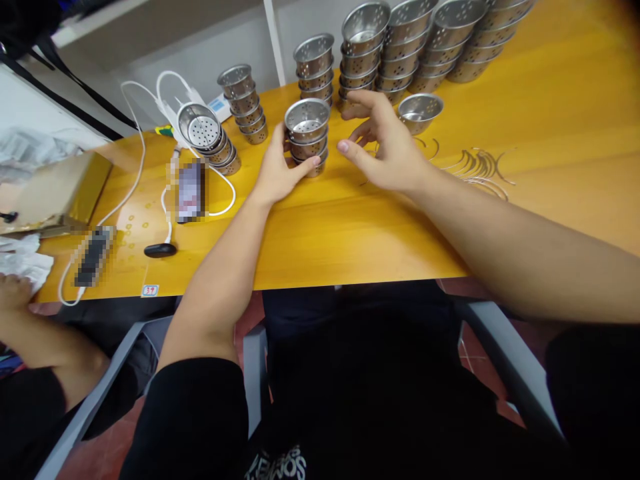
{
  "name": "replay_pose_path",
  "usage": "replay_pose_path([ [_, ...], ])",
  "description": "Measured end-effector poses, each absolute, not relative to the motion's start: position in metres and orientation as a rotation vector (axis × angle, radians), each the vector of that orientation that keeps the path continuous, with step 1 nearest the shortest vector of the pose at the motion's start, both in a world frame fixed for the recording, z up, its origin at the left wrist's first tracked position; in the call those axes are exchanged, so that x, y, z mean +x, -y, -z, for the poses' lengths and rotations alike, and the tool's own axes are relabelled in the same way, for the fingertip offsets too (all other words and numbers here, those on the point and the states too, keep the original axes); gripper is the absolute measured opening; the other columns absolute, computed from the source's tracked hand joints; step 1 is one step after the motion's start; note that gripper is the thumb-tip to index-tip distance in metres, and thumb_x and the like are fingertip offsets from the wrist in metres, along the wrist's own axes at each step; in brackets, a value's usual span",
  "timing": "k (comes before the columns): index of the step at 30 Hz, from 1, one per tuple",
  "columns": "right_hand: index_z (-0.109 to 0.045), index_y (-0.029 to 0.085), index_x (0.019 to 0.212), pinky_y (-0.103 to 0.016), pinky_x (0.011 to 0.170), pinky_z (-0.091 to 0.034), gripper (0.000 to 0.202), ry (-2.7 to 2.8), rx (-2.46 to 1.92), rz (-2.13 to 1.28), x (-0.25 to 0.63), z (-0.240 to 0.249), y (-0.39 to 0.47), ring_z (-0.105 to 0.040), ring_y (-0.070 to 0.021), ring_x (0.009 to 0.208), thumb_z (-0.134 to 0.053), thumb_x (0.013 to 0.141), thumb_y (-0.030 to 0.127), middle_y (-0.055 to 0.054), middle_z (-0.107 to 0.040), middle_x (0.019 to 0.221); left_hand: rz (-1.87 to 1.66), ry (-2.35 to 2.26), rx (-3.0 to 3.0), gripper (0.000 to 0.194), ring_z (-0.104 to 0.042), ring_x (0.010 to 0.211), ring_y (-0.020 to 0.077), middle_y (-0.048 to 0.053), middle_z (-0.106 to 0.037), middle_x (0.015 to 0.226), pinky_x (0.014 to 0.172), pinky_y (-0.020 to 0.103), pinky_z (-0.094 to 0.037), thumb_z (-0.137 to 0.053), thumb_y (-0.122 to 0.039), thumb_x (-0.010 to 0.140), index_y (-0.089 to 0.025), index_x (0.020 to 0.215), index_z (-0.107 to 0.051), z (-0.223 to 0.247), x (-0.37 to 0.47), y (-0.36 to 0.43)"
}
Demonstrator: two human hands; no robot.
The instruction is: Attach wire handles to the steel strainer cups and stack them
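Note:
A short stack of perforated metal cups [307, 130] stands on the yellow table [320, 247]. My left hand [281, 167] is wrapped round the left side of this stack, its thumb across the front near the bottom. Just to the right of the stack, my right hand [377, 141] is raised with thumb and fingers apart and nothing between them. A single perforated cup [420, 113] stands beyond my right hand. Curved thin metal pieces [477, 167] lie on the table above my right forearm.
Taller cup stacks [363, 50] line the back; another stack [245, 103] and a leaning one [210, 137] stand left. A phone [191, 191], white cables, a black oval device [160, 250] and a cardboard box [65, 193] lie left. A person's arm [50, 343] is at far left.

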State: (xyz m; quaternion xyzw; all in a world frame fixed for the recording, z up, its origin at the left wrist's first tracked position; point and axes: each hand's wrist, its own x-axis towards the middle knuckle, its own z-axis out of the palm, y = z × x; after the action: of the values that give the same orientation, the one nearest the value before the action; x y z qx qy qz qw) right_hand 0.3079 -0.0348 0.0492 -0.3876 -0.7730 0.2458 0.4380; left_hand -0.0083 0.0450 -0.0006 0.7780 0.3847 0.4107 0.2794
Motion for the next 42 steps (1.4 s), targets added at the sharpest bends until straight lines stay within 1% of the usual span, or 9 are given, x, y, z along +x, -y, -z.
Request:
replay_pose_path([
  [4, -0.064, 0.035, 0.189, -0.082, 0.118, -0.071, 0.119, 1.925, -0.938, -0.594, 0.314, -0.04, 0.027, -0.087, -0.0503, 0.127, -0.064, 0.106, 0.12, -0.021, -0.079, 0.176, -1.2, -1.175, 2.062, 0.136, -0.058, 0.194, 0.0429, 0.015, -0.064, 0.2, 0.17, 0.071, -0.035, -0.104, -0.095, 0.092, -0.044, 0.199, -0.038, 0.003, -0.033, -0.061],
  [9, -0.062, 0.056, 0.191, -0.089, 0.125, -0.068, 0.118, 1.956, -1.009, -0.649, 0.315, -0.04, 0.028, -0.085, -0.0529, 0.136, -0.06, 0.097, 0.127, -0.008, -0.083, 0.177, -1.293, -1.36, 1.936, 0.134, -0.042, 0.204, 0.0379, 0.014, -0.056, 0.207, 0.176, 0.065, -0.019, -0.105, -0.088, 0.097, -0.042, 0.2, -0.032, 0.005, -0.058, -0.08],
  [15, -0.071, 0.047, 0.183, -0.086, 0.122, -0.069, 0.113, 1.945, -0.974, -0.64, 0.317, -0.034, 0.023, -0.085, -0.05, 0.128, -0.064, 0.1, 0.124, -0.012, -0.087, 0.168, -1.359, -1.501, 1.879, 0.112, 0.021, 0.212, 0.0191, 0.005, -0.039, 0.218, 0.175, 0.047, 0.015, -0.098, -0.086, 0.107, -0.034, 0.192, -0.046, 0.0, -0.071, -0.076],
  [19, -0.069, 0.055, 0.185, -0.088, 0.125, -0.067, 0.109, 1.94, -0.998, -0.66, 0.318, -0.033, 0.022, -0.084, -0.0526, 0.135, -0.065, 0.099, 0.123, -0.006, -0.088, 0.168, -1.188, -1.422, 2.016, 0.092, 0.061, 0.189, 0.0027, 0.004, -0.057, 0.209, 0.164, 0.03, 0.032, -0.069, -0.095, 0.123, -0.022, 0.179, -0.06, -0.009, -0.057, -0.057],
  [22, -0.068, 0.056, 0.187, -0.087, 0.127, -0.067, 0.11, 1.955, -1.015, -0.669, 0.319, -0.036, 0.025, -0.084, -0.0518, 0.136, -0.064, 0.099, 0.122, -0.005, -0.087, 0.171, -1.112, -1.503, 2.158, 0.087, 0.082, 0.16, -0.0059, 0.004, -0.062, 0.205, 0.15, 0.026, 0.046, -0.035, -0.087, 0.136, -0.015, 0.18, -0.054, -0.011, -0.042, -0.049],
  [28, -0.066, 0.061, 0.189, -0.092, 0.126, -0.064, 0.109, 1.956, -1.019, -0.668, 0.319, -0.039, 0.026, -0.083, -0.0549, 0.137, -0.063, 0.098, 0.122, -0.003, -0.088, 0.17, -1.324, -1.393, 2.109, 0.091, 0.082, 0.162, -0.0052, 0.001, -0.06, 0.207, 0.154, 0.032, 0.051, -0.062, -0.086, 0.127, -0.024, 0.191, -0.046, -0.023, -0.024, -0.035],
  [35, -0.069, 0.053, 0.186, -0.091, 0.122, -0.068, 0.112, 1.956, -0.994, -0.639, 0.321, -0.037, 0.023, -0.085, -0.0528, 0.13, -0.064, 0.099, 0.124, -0.009, -0.088, 0.168, -1.502, -1.309, 2.198, 0.111, 0.074, 0.177, 0.0031, -0.008, -0.027, 0.222, 0.164, 0.042, 0.045, -0.076, -0.087, 0.119, -0.037, 0.204, -0.025, -0.018, -0.025, -0.042],
  [38, -0.072, 0.046, 0.183, -0.089, 0.121, -0.067, 0.111, 1.936, -0.98, -0.642, 0.321, -0.037, 0.024, -0.085, -0.0517, 0.128, -0.067, 0.1, 0.121, -0.013, -0.088, 0.166, -1.393, -1.266, 2.175, 0.099, 0.074, 0.176, 0.0021, -0.007, -0.033, 0.22, 0.165, 0.044, 0.044, -0.072, -0.087, 0.121, -0.038, 0.2, -0.036, -0.018, -0.029, -0.045],
  [42, -0.067, 0.061, 0.186, -0.095, 0.127, -0.061, 0.108, 1.931, -1.01, -0.687, 0.32, -0.038, 0.025, -0.082, -0.0561, 0.137, -0.069, 0.097, 0.121, -0.004, -0.09, 0.165, -1.3, -1.302, 2.163, 0.094, 0.078, 0.168, -0.005, -0.004, -0.049, 0.214, 0.166, 0.041, 0.039, -0.055, -0.094, 0.125, -0.034, 0.196, -0.043, -0.028, -0.03, -0.034],
])
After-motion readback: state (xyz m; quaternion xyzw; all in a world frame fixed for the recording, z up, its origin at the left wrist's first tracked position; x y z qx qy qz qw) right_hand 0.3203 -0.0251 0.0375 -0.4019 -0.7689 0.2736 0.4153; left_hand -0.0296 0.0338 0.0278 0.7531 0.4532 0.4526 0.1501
